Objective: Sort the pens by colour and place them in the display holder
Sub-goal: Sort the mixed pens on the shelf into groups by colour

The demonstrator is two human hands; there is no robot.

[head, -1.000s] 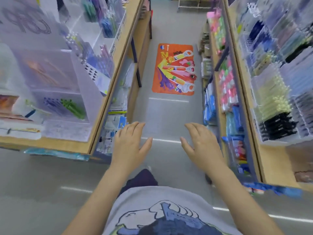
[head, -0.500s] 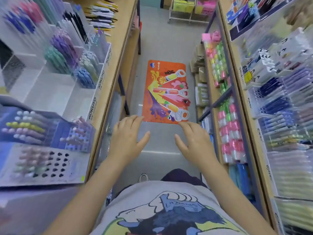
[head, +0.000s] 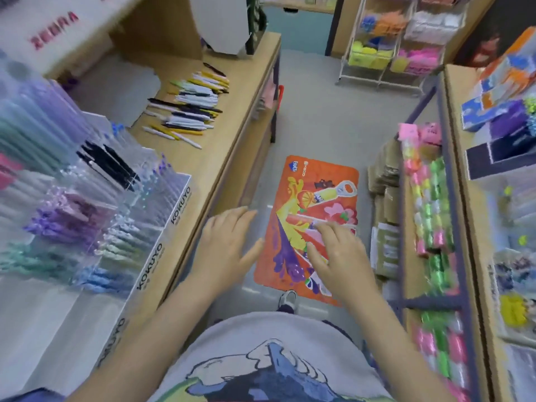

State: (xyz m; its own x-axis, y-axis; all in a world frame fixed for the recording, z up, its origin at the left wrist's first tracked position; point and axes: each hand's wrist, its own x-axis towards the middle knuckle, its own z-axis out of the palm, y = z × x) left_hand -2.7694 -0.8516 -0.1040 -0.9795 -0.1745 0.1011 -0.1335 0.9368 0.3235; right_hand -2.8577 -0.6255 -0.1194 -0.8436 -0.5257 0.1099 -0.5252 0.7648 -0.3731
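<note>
Item: loose pens, mixed white, yellow and dark barrels, heaped unsorted on the wooden counter, far left; I judge them light, stiff and smooth, apt to roll or slide off the heap; best pinched mid-barrel, one or a few of a colour at a time; fine detail blurred.

Destination: clear display holder marked KOKUYO, near left on the same counter; stepped compartments already hold black, purple, green and blue pens by colour; the thin clear walls look rigid, so I would slot pens in gently.

Hands: left hand raised over the aisle beside the counter edge, fingers straight and spread, holding nothing; right hand level with it to the right, fingers loosely extended, also empty; both well short of the pens, so I have a reach forward and left to make.

Surroundings: orange floor mat beneath the hands; right-hand shelving of pink and green goods; wire rack far down the aisle.
</note>
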